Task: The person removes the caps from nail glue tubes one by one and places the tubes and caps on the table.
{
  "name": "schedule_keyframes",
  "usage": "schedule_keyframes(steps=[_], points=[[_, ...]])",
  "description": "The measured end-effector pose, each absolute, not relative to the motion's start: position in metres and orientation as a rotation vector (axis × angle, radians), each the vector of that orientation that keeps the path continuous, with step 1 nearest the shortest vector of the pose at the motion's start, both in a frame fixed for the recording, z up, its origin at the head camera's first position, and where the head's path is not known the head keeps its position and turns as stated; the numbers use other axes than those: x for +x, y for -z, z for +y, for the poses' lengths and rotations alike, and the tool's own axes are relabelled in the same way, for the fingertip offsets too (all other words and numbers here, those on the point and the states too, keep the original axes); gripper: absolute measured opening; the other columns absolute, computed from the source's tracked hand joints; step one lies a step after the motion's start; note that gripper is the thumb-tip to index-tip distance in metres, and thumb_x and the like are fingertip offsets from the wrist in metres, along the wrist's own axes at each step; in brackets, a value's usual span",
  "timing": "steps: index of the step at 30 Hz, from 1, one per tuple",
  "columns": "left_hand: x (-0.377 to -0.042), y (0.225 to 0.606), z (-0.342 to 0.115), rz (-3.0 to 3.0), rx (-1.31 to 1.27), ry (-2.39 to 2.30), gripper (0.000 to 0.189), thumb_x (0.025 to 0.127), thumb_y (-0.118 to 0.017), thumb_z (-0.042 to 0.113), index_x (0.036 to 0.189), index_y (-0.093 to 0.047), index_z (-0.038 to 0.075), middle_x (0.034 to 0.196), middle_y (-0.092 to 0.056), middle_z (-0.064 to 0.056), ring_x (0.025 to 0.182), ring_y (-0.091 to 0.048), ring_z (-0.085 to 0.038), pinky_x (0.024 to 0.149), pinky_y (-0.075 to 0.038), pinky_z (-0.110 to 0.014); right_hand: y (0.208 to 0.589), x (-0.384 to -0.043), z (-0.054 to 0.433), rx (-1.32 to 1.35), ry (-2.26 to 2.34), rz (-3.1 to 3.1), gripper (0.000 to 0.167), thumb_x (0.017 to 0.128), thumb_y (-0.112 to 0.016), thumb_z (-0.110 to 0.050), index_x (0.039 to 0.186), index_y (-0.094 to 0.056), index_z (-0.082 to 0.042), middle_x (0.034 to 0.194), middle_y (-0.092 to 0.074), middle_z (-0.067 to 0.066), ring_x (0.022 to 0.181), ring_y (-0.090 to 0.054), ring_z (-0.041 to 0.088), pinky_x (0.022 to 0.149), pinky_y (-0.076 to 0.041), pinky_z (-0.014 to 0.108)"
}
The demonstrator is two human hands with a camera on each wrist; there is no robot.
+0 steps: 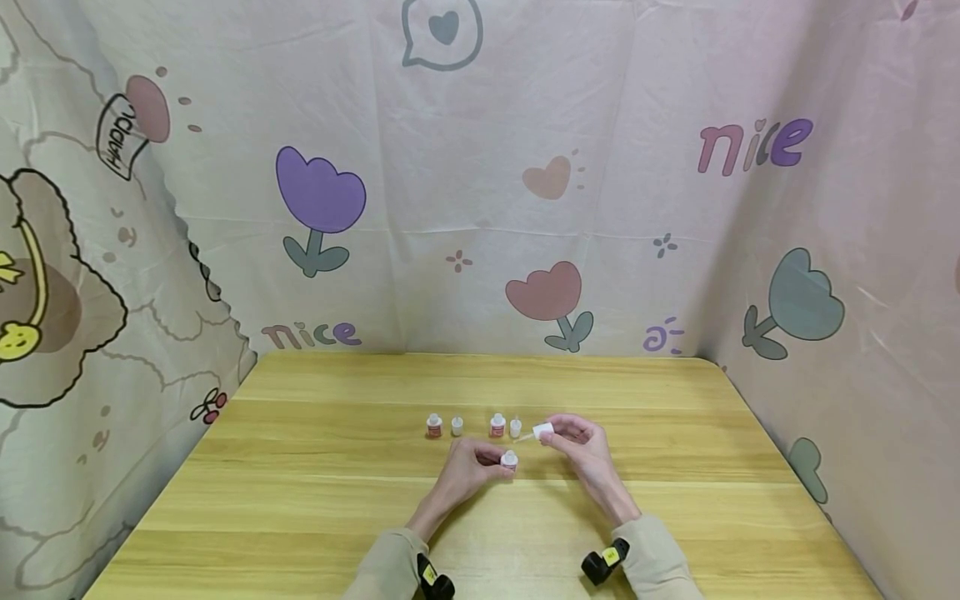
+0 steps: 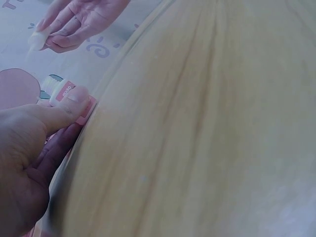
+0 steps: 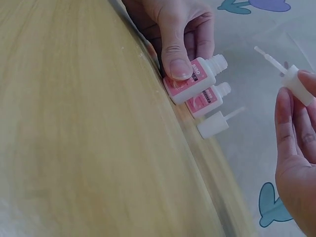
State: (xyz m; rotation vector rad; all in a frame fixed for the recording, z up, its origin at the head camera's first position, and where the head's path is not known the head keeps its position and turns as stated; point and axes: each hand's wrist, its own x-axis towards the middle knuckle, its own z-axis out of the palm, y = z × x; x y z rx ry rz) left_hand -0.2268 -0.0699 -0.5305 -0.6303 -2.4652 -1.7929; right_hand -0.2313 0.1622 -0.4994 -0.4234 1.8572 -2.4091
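My left hand [image 1: 471, 468] grips a small white bottle with a pink label [image 3: 190, 81] between thumb and fingers, its threaded neck uncapped. To its right, my right hand [image 1: 587, 450] pinches a white brush cap [image 3: 296, 85] whose thin brush points left, apart from the bottle's mouth. Behind the hands stand a second uncapped bottle [image 1: 497, 426] and, beside it, a white cap [image 1: 515, 427] with its brush up. Farther left are another open bottle [image 1: 434, 426] and its neighbouring cap [image 1: 457, 427]. In the left wrist view the held bottle's lower part is covered by the thumb.
All the bottles and caps are on a light wooden table [image 1: 300, 500]. A printed curtain [image 1: 450, 208] with flowers and words hangs behind and along both sides. A black wrist camera [image 1: 606, 562] is strapped at the right sleeve, another [image 1: 435, 579] at the left.
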Motion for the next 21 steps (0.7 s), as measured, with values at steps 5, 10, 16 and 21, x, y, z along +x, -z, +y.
schedule_keyframes(steps=[5,10,16,21], points=[[-0.227,0.531,-0.070,-2.466,-0.635,1.781,0.014,0.078,-0.085,0.009,0.091,-0.080,0.006,0.086,-0.079,-0.011,0.072,-0.071,-0.004,0.068,-0.058,-0.020,0.500,-0.232,0.165,-0.477,2.422,1.792,0.022,0.089,-0.068,0.007,0.109,-0.068,-0.001,0.095,-0.076,-0.005,0.087,-0.072,0.008,0.085,-0.059,0.024],[-0.227,0.532,-0.070,-2.456,-0.638,1.783,0.014,0.078,-0.086,0.008,0.090,-0.080,0.006,0.086,-0.079,-0.011,0.072,-0.071,-0.003,0.067,-0.058,-0.020,0.500,-0.232,0.167,-0.539,2.409,1.723,0.023,0.091,-0.065,0.007,0.109,-0.070,-0.007,0.100,-0.075,-0.003,0.091,-0.072,0.009,0.088,-0.058,0.024],[-0.227,0.532,-0.070,-2.450,-0.641,1.776,0.014,0.077,-0.086,0.008,0.090,-0.080,0.006,0.085,-0.079,-0.011,0.072,-0.071,-0.006,0.067,-0.058,-0.020,0.501,-0.234,0.172,-0.610,2.370,1.679,0.026,0.093,-0.061,0.008,0.118,-0.067,0.001,0.109,-0.074,-0.002,0.097,-0.072,0.010,0.093,-0.057,0.025],[-0.228,0.531,-0.070,-2.464,-0.628,1.771,0.014,0.077,-0.086,0.009,0.091,-0.081,0.007,0.085,-0.079,-0.010,0.073,-0.072,-0.007,0.067,-0.058,-0.020,0.502,-0.235,0.175,-0.635,2.325,1.704,0.031,0.096,-0.058,0.005,0.127,-0.063,0.006,0.115,-0.072,-0.004,0.100,-0.069,0.007,0.096,-0.055,0.022]])
